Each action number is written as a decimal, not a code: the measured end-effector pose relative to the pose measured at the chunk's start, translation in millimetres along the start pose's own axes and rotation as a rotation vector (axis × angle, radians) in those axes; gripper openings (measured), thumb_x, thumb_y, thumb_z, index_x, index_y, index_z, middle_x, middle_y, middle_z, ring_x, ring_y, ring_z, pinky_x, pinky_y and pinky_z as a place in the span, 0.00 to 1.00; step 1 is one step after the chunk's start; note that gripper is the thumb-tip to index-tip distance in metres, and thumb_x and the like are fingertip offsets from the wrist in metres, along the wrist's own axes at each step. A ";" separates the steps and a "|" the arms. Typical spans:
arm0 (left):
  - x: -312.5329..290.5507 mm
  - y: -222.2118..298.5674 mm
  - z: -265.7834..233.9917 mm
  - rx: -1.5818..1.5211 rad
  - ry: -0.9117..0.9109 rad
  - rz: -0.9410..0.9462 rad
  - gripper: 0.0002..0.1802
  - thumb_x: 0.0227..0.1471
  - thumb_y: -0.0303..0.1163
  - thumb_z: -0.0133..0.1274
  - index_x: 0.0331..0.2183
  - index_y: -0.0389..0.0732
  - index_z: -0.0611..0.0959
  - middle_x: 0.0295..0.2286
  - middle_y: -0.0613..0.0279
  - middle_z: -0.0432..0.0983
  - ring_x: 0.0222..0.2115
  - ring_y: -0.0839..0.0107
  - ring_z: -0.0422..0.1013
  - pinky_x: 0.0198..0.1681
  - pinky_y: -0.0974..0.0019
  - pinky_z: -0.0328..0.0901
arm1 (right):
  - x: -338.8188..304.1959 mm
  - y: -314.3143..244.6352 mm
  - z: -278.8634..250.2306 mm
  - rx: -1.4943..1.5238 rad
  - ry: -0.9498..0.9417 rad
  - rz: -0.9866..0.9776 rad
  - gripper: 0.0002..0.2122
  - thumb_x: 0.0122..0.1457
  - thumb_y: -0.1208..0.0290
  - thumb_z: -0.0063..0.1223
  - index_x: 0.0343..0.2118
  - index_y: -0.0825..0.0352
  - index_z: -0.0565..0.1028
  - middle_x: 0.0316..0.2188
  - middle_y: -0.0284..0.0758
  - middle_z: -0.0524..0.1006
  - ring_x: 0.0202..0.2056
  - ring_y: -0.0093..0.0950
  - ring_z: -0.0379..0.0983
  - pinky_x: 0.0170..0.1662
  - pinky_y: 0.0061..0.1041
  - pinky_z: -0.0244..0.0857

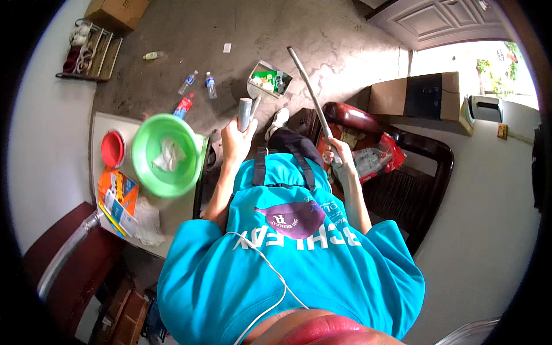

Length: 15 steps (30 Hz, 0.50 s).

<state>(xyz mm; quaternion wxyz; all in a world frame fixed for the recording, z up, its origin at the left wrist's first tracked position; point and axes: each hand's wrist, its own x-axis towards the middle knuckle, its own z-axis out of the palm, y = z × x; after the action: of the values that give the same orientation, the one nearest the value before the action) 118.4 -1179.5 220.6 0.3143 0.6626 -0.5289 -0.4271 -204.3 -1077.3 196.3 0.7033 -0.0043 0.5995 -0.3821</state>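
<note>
My left hand [236, 140] is closed around the thick grey handle [245, 114] of a long-handled dustpan. Its open pan [253, 87] rests on the floor ahead, with a green packet [265, 80] and other litter inside. In my right hand [341, 154] is a long thin grey rod [311, 92], gripped near its lower end. The rod slants forward and left, and its dark narrow tip is to the right of the pan, apart from it. What kind of tool it is, I cannot tell.
Plastic bottles [211, 86] lie on the floor, left of the pan. At left, a table bears a green basin [141, 172], a red bowl [112, 148] and packets [122, 197]. A dark wooden bench [422, 146] with a red-and-clear bag [374, 160] stands at right, near cardboard boxes [388, 98].
</note>
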 end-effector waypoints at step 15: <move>212.8 161.0 75.6 -0.344 0.085 -0.339 0.14 0.45 0.36 0.55 0.24 0.34 0.75 0.13 0.64 0.65 0.17 0.82 0.61 0.19 0.69 0.57 | 186.1 -327.1 2.2 -0.380 0.103 0.064 0.08 0.56 0.66 0.48 0.30 0.66 0.69 0.15 0.29 0.66 0.13 0.18 0.61 0.13 0.16 0.54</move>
<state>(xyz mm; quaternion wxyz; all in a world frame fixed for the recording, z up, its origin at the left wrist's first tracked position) -3.1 -1422.2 277.6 0.3685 0.6960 -0.3159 -0.5292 -378.5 -1410.8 192.5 0.6699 -0.0985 0.6958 -0.2395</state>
